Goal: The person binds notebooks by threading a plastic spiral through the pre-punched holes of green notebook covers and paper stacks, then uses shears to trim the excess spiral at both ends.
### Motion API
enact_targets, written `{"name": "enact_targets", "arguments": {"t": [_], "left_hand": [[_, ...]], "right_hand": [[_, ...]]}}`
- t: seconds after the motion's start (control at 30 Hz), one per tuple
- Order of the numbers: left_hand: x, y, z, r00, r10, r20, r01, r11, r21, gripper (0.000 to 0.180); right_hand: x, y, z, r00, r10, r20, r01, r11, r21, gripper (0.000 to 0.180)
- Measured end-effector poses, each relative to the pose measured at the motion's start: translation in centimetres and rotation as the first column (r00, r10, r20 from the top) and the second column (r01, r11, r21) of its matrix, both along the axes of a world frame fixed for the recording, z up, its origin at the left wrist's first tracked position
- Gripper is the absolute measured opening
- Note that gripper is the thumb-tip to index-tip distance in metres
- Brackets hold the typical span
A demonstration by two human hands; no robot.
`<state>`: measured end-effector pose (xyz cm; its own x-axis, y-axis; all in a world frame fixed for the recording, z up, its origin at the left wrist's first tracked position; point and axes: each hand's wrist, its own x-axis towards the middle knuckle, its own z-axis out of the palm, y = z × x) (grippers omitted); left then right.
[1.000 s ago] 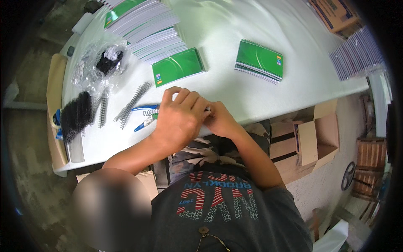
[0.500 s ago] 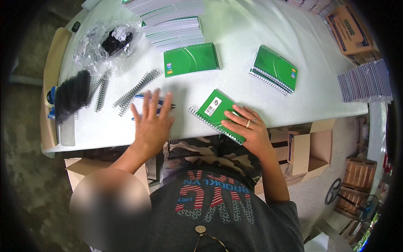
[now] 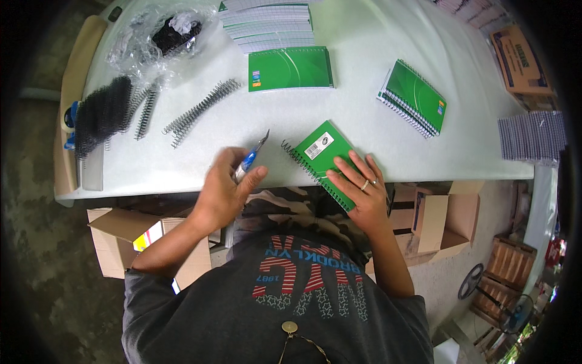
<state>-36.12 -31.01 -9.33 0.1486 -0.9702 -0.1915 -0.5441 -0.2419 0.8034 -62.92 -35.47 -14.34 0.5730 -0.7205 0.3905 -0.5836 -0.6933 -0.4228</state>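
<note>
Blue-handled pliers (image 3: 247, 164) are gripped in my left hand (image 3: 223, 189), their narrow dark jaws pointing up and away over the table. To the right, a green spiral notebook (image 3: 330, 151) lies slanted at the table's front edge, a white label on its cover. A dark wire coil (image 3: 297, 159) runs along its lower-left side, with a loose end sticking out past the top corner. My right hand (image 3: 362, 191) holds the notebook's near right part, fingers over the cover; the thumb is hidden.
Loose black coils (image 3: 203, 109) lie left, beside a dark coil bundle (image 3: 103, 118) and clear plastic wrap (image 3: 136, 51). Behind are a green-covered notebook stack (image 3: 291, 70) and more spiral notebooks (image 3: 415, 97). A carton (image 3: 518, 60) is far right; open boxes (image 3: 433, 221) sit below the table.
My left hand, spread over the pliers on the table before, has closed around them and lifted them. My right hand keeps its hold on the notebook. The whole view has shifted slightly.
</note>
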Motion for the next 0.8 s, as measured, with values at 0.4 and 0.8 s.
{"name": "enact_targets", "arguments": {"t": [0.4, 0.8], "left_hand": [[-1.8, -0.5, -1.2, -0.060, 0.591, -0.805, 0.526, 0.704, 0.477, 0.052], [-2.8, -1.6, 1.4, 0.196, 0.591, -0.783, 0.433, 0.664, 0.609, 0.050]], "right_hand": [[0.4, 0.2, 0.0, 1.000, -0.026, 0.013, 0.027, 1.000, -0.014, 0.028], [0.3, 0.2, 0.0, 1.000, -0.024, 0.003, 0.024, 1.000, -0.003, 0.031]]}}
